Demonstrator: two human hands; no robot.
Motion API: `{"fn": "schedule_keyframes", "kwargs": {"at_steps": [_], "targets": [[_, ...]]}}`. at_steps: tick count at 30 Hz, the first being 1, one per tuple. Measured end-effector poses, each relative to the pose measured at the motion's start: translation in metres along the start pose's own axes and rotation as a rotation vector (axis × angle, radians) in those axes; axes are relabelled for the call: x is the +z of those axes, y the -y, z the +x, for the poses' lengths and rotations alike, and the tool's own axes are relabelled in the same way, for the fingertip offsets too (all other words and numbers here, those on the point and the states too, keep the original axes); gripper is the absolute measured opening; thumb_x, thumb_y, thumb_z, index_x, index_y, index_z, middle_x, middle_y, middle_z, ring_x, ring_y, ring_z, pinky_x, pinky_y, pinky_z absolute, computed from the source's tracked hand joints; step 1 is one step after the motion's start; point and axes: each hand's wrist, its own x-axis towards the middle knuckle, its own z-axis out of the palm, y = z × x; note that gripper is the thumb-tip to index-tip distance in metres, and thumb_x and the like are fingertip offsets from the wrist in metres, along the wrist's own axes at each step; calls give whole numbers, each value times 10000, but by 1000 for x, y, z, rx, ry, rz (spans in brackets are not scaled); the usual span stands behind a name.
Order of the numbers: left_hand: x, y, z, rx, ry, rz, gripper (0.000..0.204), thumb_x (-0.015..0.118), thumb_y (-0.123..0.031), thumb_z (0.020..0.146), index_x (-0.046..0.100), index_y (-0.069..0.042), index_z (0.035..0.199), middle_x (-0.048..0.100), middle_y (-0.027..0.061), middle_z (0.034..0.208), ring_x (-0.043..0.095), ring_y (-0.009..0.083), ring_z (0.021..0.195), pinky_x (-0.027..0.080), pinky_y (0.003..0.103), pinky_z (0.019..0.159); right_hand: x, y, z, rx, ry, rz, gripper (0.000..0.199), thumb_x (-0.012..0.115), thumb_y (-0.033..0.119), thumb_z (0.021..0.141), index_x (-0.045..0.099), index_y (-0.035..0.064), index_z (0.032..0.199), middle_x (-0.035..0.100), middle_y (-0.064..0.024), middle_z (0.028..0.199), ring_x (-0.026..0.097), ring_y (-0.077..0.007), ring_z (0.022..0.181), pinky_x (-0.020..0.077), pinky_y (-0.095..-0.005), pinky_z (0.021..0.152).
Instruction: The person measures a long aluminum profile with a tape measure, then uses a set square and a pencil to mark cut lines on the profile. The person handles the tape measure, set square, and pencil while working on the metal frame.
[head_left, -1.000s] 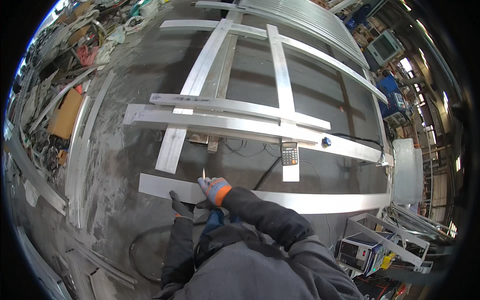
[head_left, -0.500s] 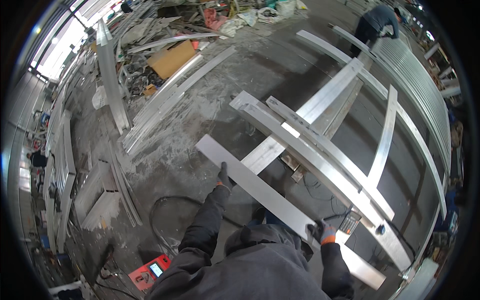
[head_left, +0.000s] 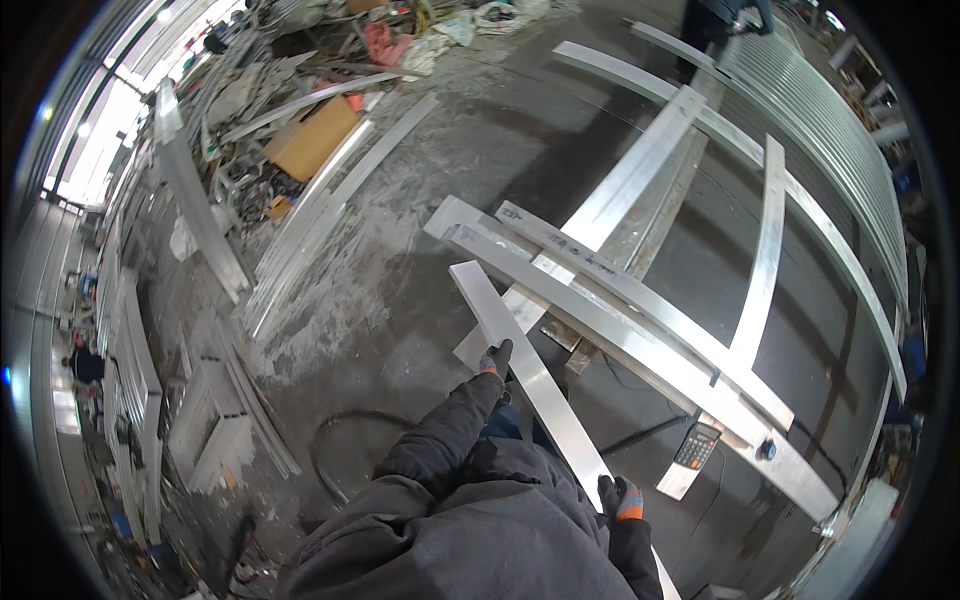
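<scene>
A long flat aluminium bar point(head_left: 520, 360) runs from the upper left down to the lower right, lifted over the concrete floor. My left hand point(head_left: 496, 358), in a dark glove with an orange cuff, grips the bar's left edge near its middle. My right hand point(head_left: 621, 497), gloved the same way, holds the bar's near end close to my body. The far end of the bar lies next to a frame of crossed aluminium bars point(head_left: 640, 290) laid out on the floor.
A calculator point(head_left: 697, 446) rests on the frame at the lower right. A black cable point(head_left: 345, 450) loops on the floor. Stacks of metal profiles point(head_left: 300, 230) and a cardboard box point(head_left: 312, 137) lie to the left. Another person point(head_left: 715, 25) stands at the top.
My view has swung left and down. One second ago both hands were together at a bar's edge; now they are spread apart along the bar, which has shifted beside the frame.
</scene>
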Motion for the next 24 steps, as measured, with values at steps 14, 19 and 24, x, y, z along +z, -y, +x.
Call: {"fn": "schedule_keyframes", "kwargs": {"at_steps": [14,19,24], "targets": [[-84,1,44,-117,323,101,816,742,-532,912,531,52,1442,628,208,1391,621,302,1234,520,412,1012,119,95,-122,339,42,8,513,656,498,895,728,-1,991,738,-236,952,698,-433,949,534,-496,818],[-98,-1,45,-274,377,13,562,746,-376,944,613,-14,1354,694,96,1182,667,243,1076,544,393,933,157,106,-152,476,-13,98,559,729,499,845,734,2,1101,758,-217,983,729,-380,956,555,-449,823],[-106,10,47,-453,509,-257,588,703,-446,955,597,-16,1342,673,121,1159,636,271,1057,546,440,869,162,108,-179,429,-39,61,678,700,668,839,727,83,1181,766,-163,1024,730,-340,999,554,-449,875]]}}
